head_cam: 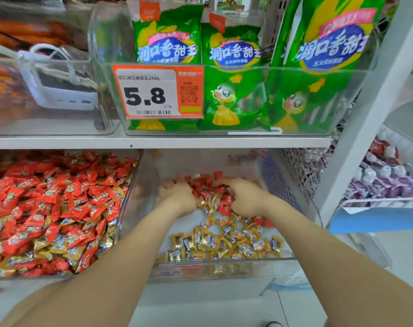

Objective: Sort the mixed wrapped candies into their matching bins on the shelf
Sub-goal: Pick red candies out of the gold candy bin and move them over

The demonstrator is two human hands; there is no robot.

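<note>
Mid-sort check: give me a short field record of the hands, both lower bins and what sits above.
left hand: in the right bin, on the red candies at its back; grip unclear
right hand: same pile, beside the left; grip unclear
right bin: red candies at back, gold candies in front
left bin: mostly red, gold mixed in near front
shelf above: green snack bags, price tag reading 5.8

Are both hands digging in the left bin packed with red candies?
No, the left hand and right hand are both in the neighbouring clear bin, among red and gold candies.
</note>
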